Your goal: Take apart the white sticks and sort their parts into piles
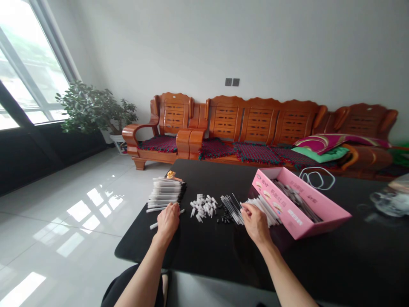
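Observation:
My left hand (168,218) is closed on a white pen barrel (154,225), whose two ends stick out on either side of the fingers. Just beyond it lies a stack of white pens (165,190) with dark ends. My right hand (255,222) pinches a thin pen refill (236,199) above a row of refills (230,209). Under and beside that hand, white barrels (266,207) lie side by side. Between my hands are a heap of small white pen parts (203,207) and a scatter of small black plugs (225,216).
A pink box (303,230) holding grey sticks stands to the right on the black table (204,251). Behind it lies a white cable loop (319,179); plastic bags (390,200) sit at the far right. Wooden seats (223,119) line the wall, with a potted plant (96,111) at left.

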Demonstrator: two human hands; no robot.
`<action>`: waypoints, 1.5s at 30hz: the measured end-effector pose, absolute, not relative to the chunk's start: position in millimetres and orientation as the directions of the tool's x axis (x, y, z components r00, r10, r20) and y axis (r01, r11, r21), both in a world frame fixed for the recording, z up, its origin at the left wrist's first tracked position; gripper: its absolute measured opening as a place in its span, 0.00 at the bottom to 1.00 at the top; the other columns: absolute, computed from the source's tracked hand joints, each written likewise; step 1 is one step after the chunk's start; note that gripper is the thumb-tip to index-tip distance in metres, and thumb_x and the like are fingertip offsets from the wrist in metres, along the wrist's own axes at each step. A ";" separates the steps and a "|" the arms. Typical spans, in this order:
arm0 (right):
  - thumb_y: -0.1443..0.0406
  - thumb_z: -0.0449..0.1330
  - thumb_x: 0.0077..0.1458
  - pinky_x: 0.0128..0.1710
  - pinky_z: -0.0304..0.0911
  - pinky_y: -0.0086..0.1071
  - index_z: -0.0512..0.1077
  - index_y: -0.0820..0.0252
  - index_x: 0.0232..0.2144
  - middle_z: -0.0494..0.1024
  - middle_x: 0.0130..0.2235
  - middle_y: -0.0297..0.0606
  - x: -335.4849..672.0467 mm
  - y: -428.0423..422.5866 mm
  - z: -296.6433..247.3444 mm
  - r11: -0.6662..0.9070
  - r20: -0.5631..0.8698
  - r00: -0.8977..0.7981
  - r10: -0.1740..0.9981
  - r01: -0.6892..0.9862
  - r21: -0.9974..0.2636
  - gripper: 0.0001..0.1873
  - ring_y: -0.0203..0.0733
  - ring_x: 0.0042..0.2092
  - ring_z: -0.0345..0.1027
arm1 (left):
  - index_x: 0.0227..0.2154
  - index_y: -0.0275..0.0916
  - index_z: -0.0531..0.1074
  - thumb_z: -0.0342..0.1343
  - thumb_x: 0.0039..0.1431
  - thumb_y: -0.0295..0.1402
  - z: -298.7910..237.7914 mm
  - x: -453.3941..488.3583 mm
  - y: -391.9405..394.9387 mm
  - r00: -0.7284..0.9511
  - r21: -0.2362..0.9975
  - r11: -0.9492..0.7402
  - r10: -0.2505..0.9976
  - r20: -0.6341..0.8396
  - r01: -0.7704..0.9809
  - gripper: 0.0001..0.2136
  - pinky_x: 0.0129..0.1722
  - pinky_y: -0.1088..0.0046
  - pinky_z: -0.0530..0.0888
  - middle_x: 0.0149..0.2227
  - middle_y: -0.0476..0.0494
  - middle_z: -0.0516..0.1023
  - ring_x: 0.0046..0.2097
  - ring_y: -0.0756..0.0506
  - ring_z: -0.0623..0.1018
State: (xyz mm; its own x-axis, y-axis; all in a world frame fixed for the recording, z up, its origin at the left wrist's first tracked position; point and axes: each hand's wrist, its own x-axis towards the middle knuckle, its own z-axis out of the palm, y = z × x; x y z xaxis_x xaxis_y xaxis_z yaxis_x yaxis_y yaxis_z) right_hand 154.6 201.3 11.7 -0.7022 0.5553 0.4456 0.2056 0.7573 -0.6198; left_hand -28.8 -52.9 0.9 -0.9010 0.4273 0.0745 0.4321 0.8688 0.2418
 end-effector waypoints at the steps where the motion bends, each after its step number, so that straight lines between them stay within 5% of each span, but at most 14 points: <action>1: 0.62 0.52 0.54 0.36 0.65 0.36 0.74 0.63 0.37 0.78 0.34 0.46 154.6 198.5 13.6 0.727 0.400 -0.727 0.558 0.196 -0.658 0.14 0.44 0.32 0.70 | 0.34 0.41 0.71 0.47 0.61 0.31 3.6 -26.1 -51.0 -0.895 0.262 0.857 0.434 0.098 0.444 0.08 0.32 0.73 0.64 0.36 0.43 0.76 0.36 0.44 0.77; 8: 0.51 0.51 0.55 0.19 0.60 0.27 0.72 0.65 0.33 0.76 0.25 0.38 146.5 164.7 15.6 0.214 -0.038 -0.928 0.371 0.126 -0.969 0.23 0.35 0.20 0.67 | 0.39 0.44 0.72 0.45 0.64 0.34 21.0 14.6 -22.4 -0.618 0.496 0.412 0.687 0.383 0.764 0.10 0.36 0.76 0.66 0.38 0.45 0.76 0.37 0.47 0.76; 11: 0.47 0.50 0.55 0.17 0.59 0.26 0.71 0.66 0.31 0.75 0.23 0.38 143.3 148.4 15.1 0.019 -0.134 -0.949 0.285 0.146 -0.989 0.27 0.34 0.19 0.66 | 0.39 0.44 0.73 0.44 0.64 0.32 19.2 31.5 -10.9 -0.542 0.552 0.272 0.732 0.413 0.788 0.11 0.36 0.77 0.67 0.37 0.44 0.76 0.36 0.48 0.76; 15: 0.46 0.52 0.54 0.15 0.56 0.24 0.70 0.66 0.28 0.73 0.19 0.35 142.7 140.4 14.8 -0.056 -0.162 -0.957 0.243 0.153 -0.987 0.27 0.33 0.16 0.64 | 0.40 0.44 0.74 0.46 0.63 0.31 16.3 41.2 -5.6 -0.520 0.609 0.171 0.721 0.459 0.775 0.11 0.38 0.76 0.70 0.41 0.43 0.76 0.38 0.47 0.76; 19: 0.47 0.54 0.53 0.15 0.56 0.24 0.69 0.65 0.28 0.72 0.18 0.34 143.1 142.7 13.7 -0.126 -0.145 -0.944 0.297 0.112 -0.986 0.25 0.33 0.16 0.64 | 0.35 0.40 0.75 0.52 0.59 0.37 13.2 36.3 -5.2 -0.725 0.788 0.156 0.526 0.444 0.596 0.09 0.36 0.74 0.72 0.37 0.42 0.77 0.35 0.47 0.77; 23: 0.49 0.55 0.53 0.16 0.59 0.25 0.70 0.65 0.29 0.73 0.20 0.34 142.9 140.9 12.7 -0.130 -0.115 -0.953 0.280 0.082 -0.988 0.23 0.33 0.18 0.65 | 0.29 0.34 0.74 0.52 0.57 0.47 3.7 25.3 -1.4 -0.828 0.999 0.018 0.560 0.032 0.051 0.18 0.20 0.76 0.71 0.23 0.44 0.74 0.22 0.49 0.74; 25: 0.49 0.56 0.53 0.16 0.58 0.24 0.70 0.66 0.28 0.74 0.20 0.35 142.3 138.1 11.9 -0.107 -0.120 -0.961 0.249 0.095 -0.990 0.22 0.32 0.17 0.65 | 0.32 0.32 0.73 0.55 0.54 0.47 -0.7 21.6 0.5 -0.787 0.974 -0.113 0.611 -0.089 -0.198 0.19 0.22 0.76 0.73 0.26 0.42 0.76 0.24 0.48 0.77; 28: 0.48 0.56 0.53 0.15 0.58 0.24 0.70 0.66 0.28 0.74 0.19 0.35 140.8 134.9 10.2 -0.107 -0.163 -0.959 0.232 0.142 -0.984 0.24 0.32 0.16 0.65 | 0.34 0.31 0.73 0.61 0.50 0.44 -3.6 19.6 1.4 -0.773 0.902 -0.252 0.622 -0.127 -0.351 0.18 0.25 0.77 0.74 0.28 0.41 0.77 0.28 0.49 0.78; 33: 0.47 0.52 0.55 0.15 0.59 0.25 0.70 0.66 0.28 0.74 0.19 0.36 139.5 135.2 8.3 -0.166 -0.212 -0.950 0.228 0.177 -0.970 0.26 0.33 0.16 0.65 | 0.34 0.30 0.73 0.63 0.49 0.42 -3.2 19.5 1.4 -0.780 0.875 -0.300 0.612 -0.128 -0.379 0.17 0.26 0.77 0.75 0.27 0.40 0.78 0.28 0.48 0.79; 45: 0.52 0.63 0.45 0.16 0.60 0.24 0.69 0.66 0.27 0.74 0.19 0.34 139.3 135.7 12.5 -0.098 -0.180 -0.939 0.292 0.158 -0.983 0.20 0.33 0.17 0.65 | 0.32 0.29 0.74 0.63 0.49 0.42 -5.3 19.1 1.5 -0.805 0.893 -0.286 0.579 -0.127 -0.347 0.18 0.27 0.77 0.75 0.25 0.40 0.78 0.26 0.49 0.78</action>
State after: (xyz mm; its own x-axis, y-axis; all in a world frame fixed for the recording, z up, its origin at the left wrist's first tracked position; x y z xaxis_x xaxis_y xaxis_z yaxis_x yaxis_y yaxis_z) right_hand 139.3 135.7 12.5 -0.9394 0.2920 -0.1797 0.1576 -0.0978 -0.9826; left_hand 19.1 1.5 -5.3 -0.8053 0.5791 -0.1272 -0.3470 -0.2863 0.8931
